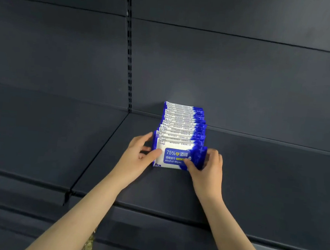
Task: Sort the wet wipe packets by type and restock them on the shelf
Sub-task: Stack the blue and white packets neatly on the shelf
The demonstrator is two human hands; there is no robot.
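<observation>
- A row of blue-and-white plastic wet wipe packets [182, 124] stands upright on a dark grey metal shelf [255, 184], one behind another, running from near the shelf's middle back to the dark grey back panel [244, 82]
- The front packet [176, 146] faces the camera; its blue label reads "75%" and "Alcohol Wipes"; it touches the packet behind it
- The left hand [139, 152] grips the front packet's left edge; its thumb [155, 153] presses on the white face and the fingers reach round the left side of the row
- The right hand [208, 167] grips the front packet's right edge; its thumb [189, 164] lies on the lower right of the face and the fingers curl round the blue side seal
- Both bare forearms reach in from the bottom of the view
- A black slotted upright [130, 51] runs down the back panel just left of the row; a seam in the shelf continues forward from its foot
</observation>
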